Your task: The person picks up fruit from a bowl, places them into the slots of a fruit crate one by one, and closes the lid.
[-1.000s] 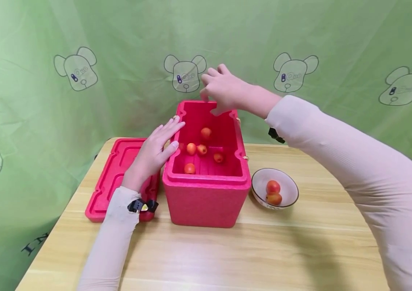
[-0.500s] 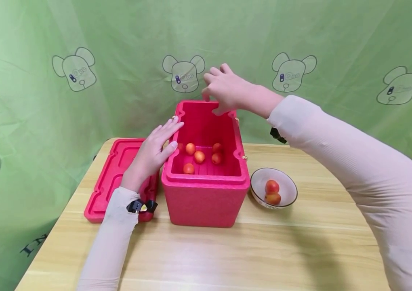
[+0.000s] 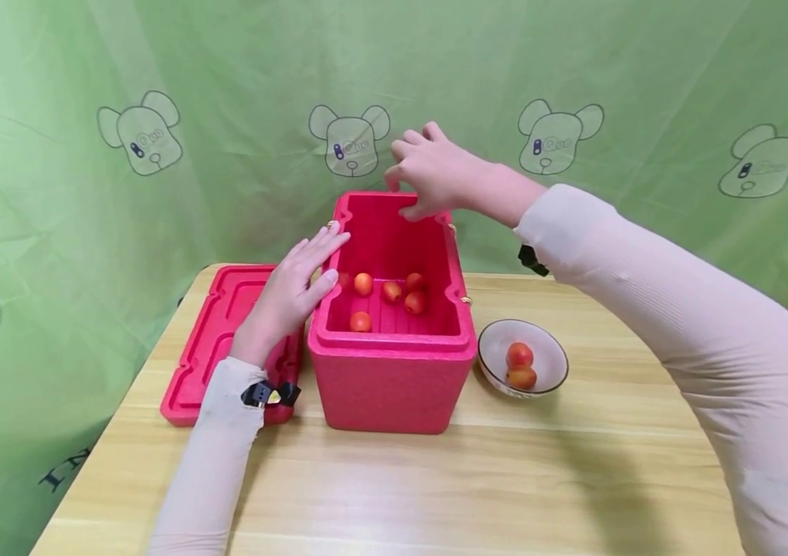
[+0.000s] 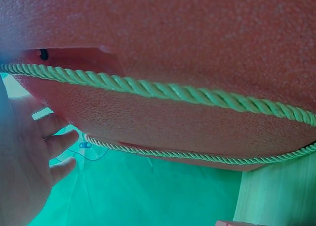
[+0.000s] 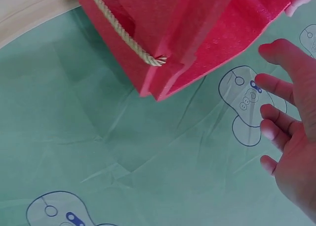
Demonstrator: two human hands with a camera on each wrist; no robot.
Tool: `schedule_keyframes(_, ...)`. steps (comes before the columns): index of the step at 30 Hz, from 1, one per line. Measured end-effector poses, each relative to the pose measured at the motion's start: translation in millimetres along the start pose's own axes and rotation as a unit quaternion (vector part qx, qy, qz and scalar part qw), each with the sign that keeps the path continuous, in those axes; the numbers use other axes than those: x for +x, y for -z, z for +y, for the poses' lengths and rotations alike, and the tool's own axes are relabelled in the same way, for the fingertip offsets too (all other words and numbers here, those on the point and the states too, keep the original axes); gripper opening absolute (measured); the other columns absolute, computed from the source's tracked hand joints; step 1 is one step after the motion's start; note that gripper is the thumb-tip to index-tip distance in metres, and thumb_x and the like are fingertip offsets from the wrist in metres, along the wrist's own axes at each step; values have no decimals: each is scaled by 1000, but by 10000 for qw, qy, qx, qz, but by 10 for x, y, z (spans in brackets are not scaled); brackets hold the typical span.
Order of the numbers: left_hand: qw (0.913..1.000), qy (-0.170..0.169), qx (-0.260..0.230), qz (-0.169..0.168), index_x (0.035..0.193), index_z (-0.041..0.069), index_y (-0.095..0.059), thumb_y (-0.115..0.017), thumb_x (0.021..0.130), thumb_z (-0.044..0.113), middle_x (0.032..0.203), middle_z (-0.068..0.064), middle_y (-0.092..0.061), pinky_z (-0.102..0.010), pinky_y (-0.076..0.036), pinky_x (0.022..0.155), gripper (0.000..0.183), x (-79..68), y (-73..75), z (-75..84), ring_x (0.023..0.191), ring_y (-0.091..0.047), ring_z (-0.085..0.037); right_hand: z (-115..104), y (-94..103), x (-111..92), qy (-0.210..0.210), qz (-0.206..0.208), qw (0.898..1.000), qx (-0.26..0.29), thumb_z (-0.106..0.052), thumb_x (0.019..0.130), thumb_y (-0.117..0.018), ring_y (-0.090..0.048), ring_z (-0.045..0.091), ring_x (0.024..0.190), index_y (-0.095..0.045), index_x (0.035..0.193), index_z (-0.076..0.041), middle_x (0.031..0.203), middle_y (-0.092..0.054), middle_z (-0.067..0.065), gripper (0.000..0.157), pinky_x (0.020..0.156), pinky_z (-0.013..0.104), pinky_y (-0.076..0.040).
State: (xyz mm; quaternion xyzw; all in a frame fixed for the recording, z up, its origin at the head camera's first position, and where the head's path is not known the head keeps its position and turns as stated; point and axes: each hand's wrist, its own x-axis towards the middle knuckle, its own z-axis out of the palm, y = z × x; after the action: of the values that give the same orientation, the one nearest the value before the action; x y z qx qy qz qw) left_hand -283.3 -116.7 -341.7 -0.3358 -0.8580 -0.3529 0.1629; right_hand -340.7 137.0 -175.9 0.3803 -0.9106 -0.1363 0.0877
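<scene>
In the head view a deep red foam box [image 3: 394, 386] stands without its lid on the table. Several small orange-red fruits [image 3: 361, 321] lie on its floor. My left hand [image 3: 293, 289] rests on the left rim with its fingers straight. Over the far end of the box hovers my right hand [image 3: 436, 174], fingers parted and loosely bent; the right wrist view shows nothing between those fingers [image 5: 276, 87]. Right of the box sits a white bowl [image 3: 550, 347] with a dark rim, holding two orange-red fruits [image 3: 521, 355].
The red lid [image 3: 192, 371] lies flat at the left, partly under my left forearm. Twisted rope [image 4: 173, 92] runs along the box's side. A green curtain [image 3: 450, 62] printed with bear heads hangs behind the wooden table [image 3: 394, 494].
One fruit, seen high inside the far part of the box a second ago, has dropped among the others. Fruits on the floor have shifted. Both hands stay nearly still.
</scene>
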Motion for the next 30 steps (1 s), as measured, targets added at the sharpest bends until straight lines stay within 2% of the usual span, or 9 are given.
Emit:
schedule_keyframes(7,10000,-14,4,3,159,22,-39,-47,99,41,168,-3,-31,-51,-16,129,63,0,25,-10,158,-25,-19,86,-47,-166,-87,75,9999,123,-28,90,-69,-51,34,111,-73,113,-8,110,-59,17,31,101,56,-32)
schedule_keyframes(16,10000,-52,-71,-20,158,21,-39,-47,100,40,168,-3,-31,-51,-16,129,62,14,1,-12,158,-25,-20,313,-197,-617,-247,924,9942,488,-31,89,-73,-44,36,111,-72,110,-11,114,-53,16,29,100,62,-31)
schedule_keyframes(20,9999,-75,-79,-22,158,22,-39,-47,101,39,168,-3,-31,-50,-16,129,61,3,8,-30,157,-25,-20,383,-313,-899,-508,1447,9840,904,-30,87,-77,-44,37,108,-73,111,-11,115,-53,18,31,98,62,-30)
schedule_keyframes(26,9999,-48,-80,-45,158,24,-39,-47,101,39,168,-1,-31,-50,-16,129,60,-5,14,-5,157,-25,-19,446,-580,-1358,-1010,2159,9562,1699,-24,83,-82,-41,35,104,-73,112,-8,113,-52,17,35,92,53,-26)
schedule_keyframes(30,9999,39,-145,-40,158,26,-39,-48,101,40,168,0,-30,-50,-16,129,60,-16,13,18,157,-25,-19,445,-820,-1585,-1071,2317,9478,1909,-20,79,-85,-41,32,100,-74,110,-7,109,-53,16,35,87,49,-25)
